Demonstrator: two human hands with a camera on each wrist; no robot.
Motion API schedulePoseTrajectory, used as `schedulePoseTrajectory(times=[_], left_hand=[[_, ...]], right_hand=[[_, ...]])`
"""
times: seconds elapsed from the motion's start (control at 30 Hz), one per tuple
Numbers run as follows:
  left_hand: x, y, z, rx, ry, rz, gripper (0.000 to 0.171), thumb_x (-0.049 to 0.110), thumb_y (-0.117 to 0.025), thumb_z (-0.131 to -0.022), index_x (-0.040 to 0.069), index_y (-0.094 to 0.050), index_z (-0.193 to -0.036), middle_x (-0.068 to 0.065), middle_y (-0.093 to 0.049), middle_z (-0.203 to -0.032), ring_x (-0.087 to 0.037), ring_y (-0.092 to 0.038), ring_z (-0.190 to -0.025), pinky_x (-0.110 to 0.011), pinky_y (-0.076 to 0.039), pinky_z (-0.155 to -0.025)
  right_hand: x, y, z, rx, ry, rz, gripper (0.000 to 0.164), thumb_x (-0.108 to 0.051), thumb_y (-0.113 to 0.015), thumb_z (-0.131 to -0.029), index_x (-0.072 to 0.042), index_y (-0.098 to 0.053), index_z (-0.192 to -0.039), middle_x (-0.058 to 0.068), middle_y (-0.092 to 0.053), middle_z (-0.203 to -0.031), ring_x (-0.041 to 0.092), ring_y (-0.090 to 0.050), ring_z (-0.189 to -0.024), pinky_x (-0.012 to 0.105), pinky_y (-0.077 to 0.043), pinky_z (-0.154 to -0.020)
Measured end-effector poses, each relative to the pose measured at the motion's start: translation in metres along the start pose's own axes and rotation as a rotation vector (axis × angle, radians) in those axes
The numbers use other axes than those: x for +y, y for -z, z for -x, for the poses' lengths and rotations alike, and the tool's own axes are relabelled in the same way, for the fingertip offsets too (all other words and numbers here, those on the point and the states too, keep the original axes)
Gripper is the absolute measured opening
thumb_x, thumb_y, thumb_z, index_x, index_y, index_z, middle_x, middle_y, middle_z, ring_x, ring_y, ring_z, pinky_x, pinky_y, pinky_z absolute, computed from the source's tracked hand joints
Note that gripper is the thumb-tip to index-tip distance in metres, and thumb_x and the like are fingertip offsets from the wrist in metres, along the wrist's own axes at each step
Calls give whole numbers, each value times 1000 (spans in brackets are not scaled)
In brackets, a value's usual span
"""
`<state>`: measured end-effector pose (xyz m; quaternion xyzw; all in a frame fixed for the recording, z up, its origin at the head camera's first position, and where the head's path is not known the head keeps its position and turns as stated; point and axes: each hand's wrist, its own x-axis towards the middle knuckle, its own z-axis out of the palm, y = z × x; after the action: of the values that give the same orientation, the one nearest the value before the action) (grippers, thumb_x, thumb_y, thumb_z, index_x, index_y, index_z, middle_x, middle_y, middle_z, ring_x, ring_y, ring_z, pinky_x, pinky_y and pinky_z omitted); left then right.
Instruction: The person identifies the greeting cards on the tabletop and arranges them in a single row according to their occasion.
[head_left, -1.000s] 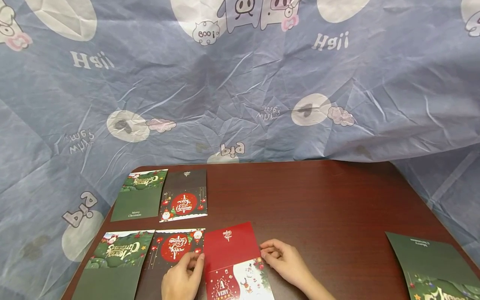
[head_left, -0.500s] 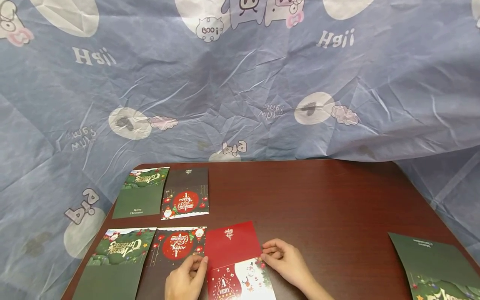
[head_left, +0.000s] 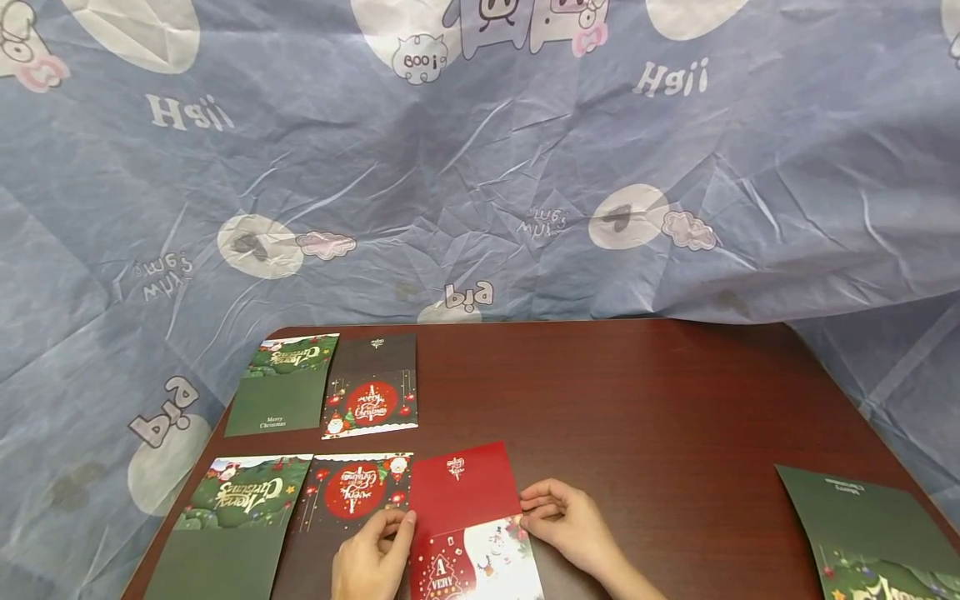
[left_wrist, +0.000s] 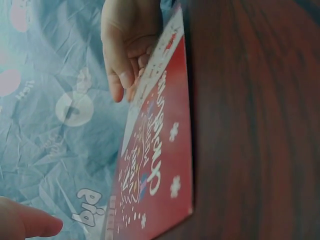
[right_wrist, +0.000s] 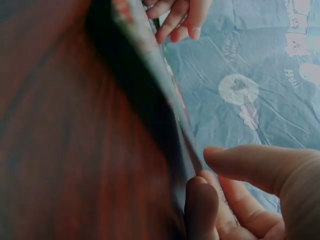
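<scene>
An unfolded red Christmas card point(head_left: 468, 487) lies between the hands, creased across the middle, its nearer panel showing a tree print and a white snowman area. At its left edge, the left hand point(head_left: 371, 554) has bent fingers, the thumb tip right at the border. The right hand point(head_left: 570, 529) pinches the right edge close to the crease, thumb and fingertips on either side. In the right wrist view, the card's edge point(right_wrist: 170, 100) stands slightly raised over the tabletop. The left wrist view shows its printed face point(left_wrist: 165, 150) at a steep slant, with the other hand point(left_wrist: 132, 40) behind.
Left on the brown table point(head_left: 637, 400) lie two green cards point(head_left: 281, 404) point(head_left: 213, 567) and two dark cards, one farther back point(head_left: 375, 358) and one partly under the left hand point(head_left: 307, 546). Another green card point(head_left: 862, 508) lies far right. A blue patterned cloth point(head_left: 480, 192) hangs behind.
The view shifts slightly over the first half second. Since then the red card has slid a little left and its near end has swung left, the right hand moving slightly with it.
</scene>
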<state>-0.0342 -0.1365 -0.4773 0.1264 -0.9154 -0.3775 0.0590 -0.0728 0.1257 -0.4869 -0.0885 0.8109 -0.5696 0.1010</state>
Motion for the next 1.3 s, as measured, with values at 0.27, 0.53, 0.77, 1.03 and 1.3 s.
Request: schedulePoseTrajectory(times=[0.27, 0.53, 0.77, 1.03, 1.3], left_hand=[[-1, 0, -1, -16, -17, 12, 20, 38, -61, -90, 20, -70, -86, 14, -65, -72, 4, -54, -55, -25, -46, -58], [-4, -3, -1, 40, -81, 14, 16, 34, -65, -88, 20, -70, -92, 14, -61, -73, 6, -53, -54, -23, -46, -55], [-3, -8, 1, 82, -113, 194, 16, 21, -74, -81, 15, -70, -96, -2, -65, -110, 4, -56, -58, -19, -48, -52], [2, -8, 3, 67, -131, 448, 31, 3, -78, -75, 8, -67, -103, -9, -66, -110, -5, -63, -71, -23, -53, -56], [2, -15, 2, 225, -221, 495, 24, -6, -74, -76, 9, -70, -93, -6, -68, -108, -7, -62, -68, -20, -50, -53]], right_hand=[[2, -5, 1, -69, 26, -179, 30, -3, -68, -81, 4, -59, -109, 16, -66, -97, 13, -63, -82, 23, -49, -71], [2, -4, 0, -38, 21, -266, 30, 1, -66, -82, 9, -56, -109, 19, -67, -83, 13, -64, -77, 23, -50, -69], [-1, -4, 0, 37, -19, -294, 28, 4, -66, -80, 8, -57, -106, 20, -66, -82, 13, -63, -75, 23, -49, -67], [-1, -4, -1, 122, -58, -341, 26, 1, -68, -81, 7, -57, -104, 19, -66, -85, 15, -64, -76, 26, -52, -70], [-3, -5, -3, 214, -29, -390, 23, 4, -70, -78, 8, -59, -98, 18, -67, -85, 13, -64, -74, 26, -53, -68]])
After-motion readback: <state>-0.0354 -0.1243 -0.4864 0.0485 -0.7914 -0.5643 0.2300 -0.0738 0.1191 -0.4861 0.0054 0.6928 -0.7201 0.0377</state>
